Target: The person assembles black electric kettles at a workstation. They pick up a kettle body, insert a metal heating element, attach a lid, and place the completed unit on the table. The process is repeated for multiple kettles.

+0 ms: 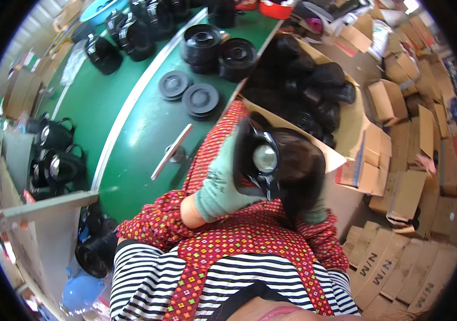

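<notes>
The black shell (299, 166) sits between the hands; left hand (227, 181) partly curled against its side, right hand (315, 212) mostly hidden, grip unclear; probably light, stiff, slippery, best held by opposite sides.

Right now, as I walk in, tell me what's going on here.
A person in green gloves holds up a glossy black container in front of their body. The left hand grips its left side; the right hand is mostly hidden behind it. Beside it, an open cardboard box holds more black items. Flat dark discs lie stacked on the green table.
</notes>
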{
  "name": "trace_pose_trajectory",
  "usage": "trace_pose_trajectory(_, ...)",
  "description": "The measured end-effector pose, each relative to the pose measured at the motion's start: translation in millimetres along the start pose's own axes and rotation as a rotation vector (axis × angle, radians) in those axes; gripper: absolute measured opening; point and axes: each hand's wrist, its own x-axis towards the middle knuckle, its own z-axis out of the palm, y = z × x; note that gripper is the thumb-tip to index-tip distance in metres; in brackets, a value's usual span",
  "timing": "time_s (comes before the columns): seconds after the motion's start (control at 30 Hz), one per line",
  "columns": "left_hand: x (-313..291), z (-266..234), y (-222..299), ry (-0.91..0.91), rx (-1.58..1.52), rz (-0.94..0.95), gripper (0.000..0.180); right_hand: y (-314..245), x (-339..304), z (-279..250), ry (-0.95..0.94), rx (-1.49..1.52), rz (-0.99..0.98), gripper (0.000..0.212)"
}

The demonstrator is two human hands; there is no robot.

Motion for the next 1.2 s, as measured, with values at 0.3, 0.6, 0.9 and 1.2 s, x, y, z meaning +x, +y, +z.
trace_pose_trajectory(0.3, -59.2, -123.2, -56.6, -0.167, 1.097, -0.386, 0.115, -70.4, 63.4, -20.0, -0.107, -1.125, -0.322, 0.03)
trace_pose_trajectory(0.6, -105.9, -167.1, -111.8, -0.074, 0.539, -0.381, 0.071, -40.0, 33.9, 54.4, -0.389, -1.251, -0.533, 0.03)
trace_pose_trajectory(0.9, 75.9, -79.9, 33.5, -0.146, 0.064, -0.828, 0.068, -110.0, 95.7, 54.2, -0.628, -0.818, -0.644, 0.038)
trace_pose_trajectory(1.2, 158.2, -40.3, 43.9, -0.492, 0.154, -0.385, 0.061, -11.9, 192.8, -0.9, -0.697, -0.729, -0.749, 0.029)
